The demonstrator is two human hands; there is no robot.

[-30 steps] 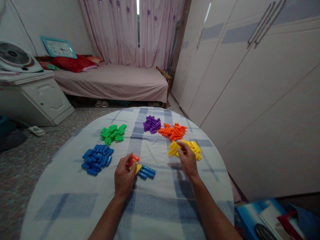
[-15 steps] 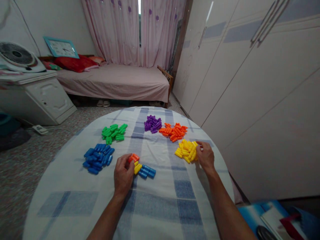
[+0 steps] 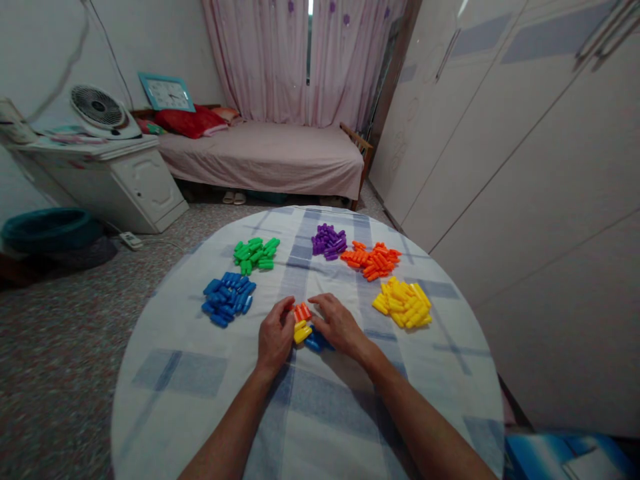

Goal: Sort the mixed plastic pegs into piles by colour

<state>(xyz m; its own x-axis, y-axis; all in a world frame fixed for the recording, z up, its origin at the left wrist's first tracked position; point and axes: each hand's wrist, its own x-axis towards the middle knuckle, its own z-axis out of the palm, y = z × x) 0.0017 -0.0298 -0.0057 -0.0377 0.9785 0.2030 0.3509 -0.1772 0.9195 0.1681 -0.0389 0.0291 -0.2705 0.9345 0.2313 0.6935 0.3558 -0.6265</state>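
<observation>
A small cluster of plastic building pieces lies near the table's middle: orange pieces at the top, yellow pieces below them, blue pieces at the lower right. My left hand grips the cluster's left edge, its fingers curled beside the orange and yellow ones. From the right, my right hand arches over the blue pieces, thumb and fingers apart near the orange ones. It covers part of the blue. No piece shows between its fingertips.
Around the cluster lie loose piles: blue, green, purple, orange and yellow. They rest on a round table with a checked cloth. A bed and wardrobe stand beyond.
My right hand has left the yellow pile and come leftward to the cluster. My left hand stays at the cluster's left side. The head view has shifted to the left.
</observation>
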